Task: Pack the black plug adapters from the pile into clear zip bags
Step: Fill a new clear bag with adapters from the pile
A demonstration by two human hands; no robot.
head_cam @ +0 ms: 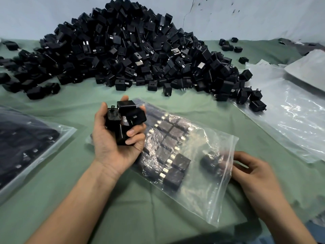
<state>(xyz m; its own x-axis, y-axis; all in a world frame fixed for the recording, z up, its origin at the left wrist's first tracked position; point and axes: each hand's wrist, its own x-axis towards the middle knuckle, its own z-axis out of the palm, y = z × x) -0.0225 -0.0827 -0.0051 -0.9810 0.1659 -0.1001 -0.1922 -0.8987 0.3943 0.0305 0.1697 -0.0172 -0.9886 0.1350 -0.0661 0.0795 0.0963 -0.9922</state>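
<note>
A big pile of black plug adapters (126,51) covers the back of the green table. My left hand (114,138), palm up, holds several black adapters (125,120) above the table. Just right of it lies a clear zip bag (197,189) with rows of adapters inside. My right hand (251,171) is at the bag's open mouth, its fingers reaching inside and blurred. A single adapter (210,162) sits in the bag right at those fingertips; whether they pinch it is unclear.
A filled zip bag (26,147) lies at the left edge. Empty clear bags (288,117) are stacked at the right, with loose adapters (257,104) on their near corner. A green cloth (73,110) covers the table; a pale wall stands behind the pile.
</note>
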